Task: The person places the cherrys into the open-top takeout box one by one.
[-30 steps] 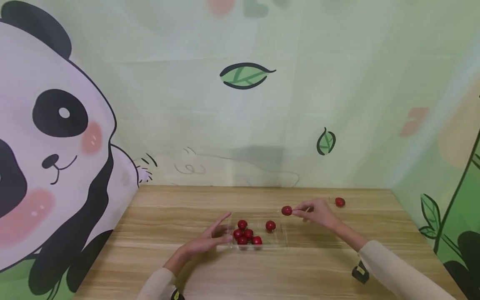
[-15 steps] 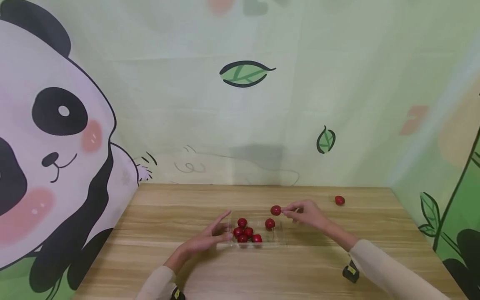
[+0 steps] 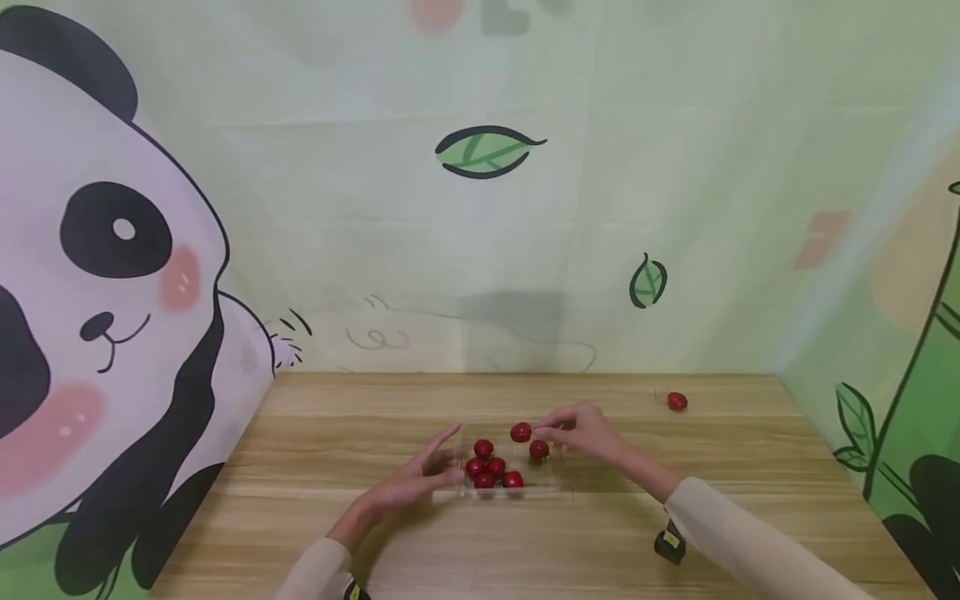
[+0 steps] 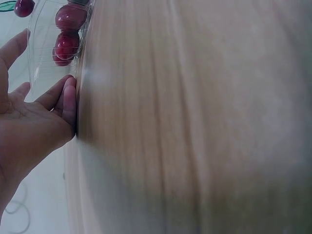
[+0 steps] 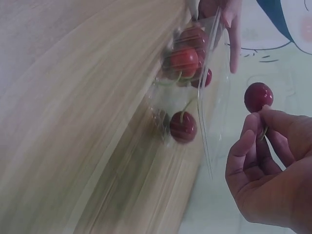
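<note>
A clear plastic box (image 3: pixel 537 486) stands on the table with several red cherries in it. Most of these cherries (image 3: pixel 496 468) are clustered at its left, and a single cherry (image 3: pixel 539 450) lies apart at the right. My right hand (image 3: pixel 588 435) pinches a cherry (image 3: pixel 521 432) by its stem, holding it above the box; the right wrist view shows the fruit (image 5: pixel 258 97) hanging just beyond my thumb and fingertips. My left hand (image 3: pixel 408 482) lies beside the box's left side with fingers extended, thumb and fingertips at the plastic wall.
Another cherry (image 3: pixel 677 402) with a stem lies at the back right of the wooden table (image 3: pixel 360 408). Behind the table hangs a pale green cloth (image 3: pixel 337 208) printed with a panda and leaves.
My right hand has moved left with the cherry, from beyond the box's right edge to over its inside. The left hand and the box have stayed in place.
</note>
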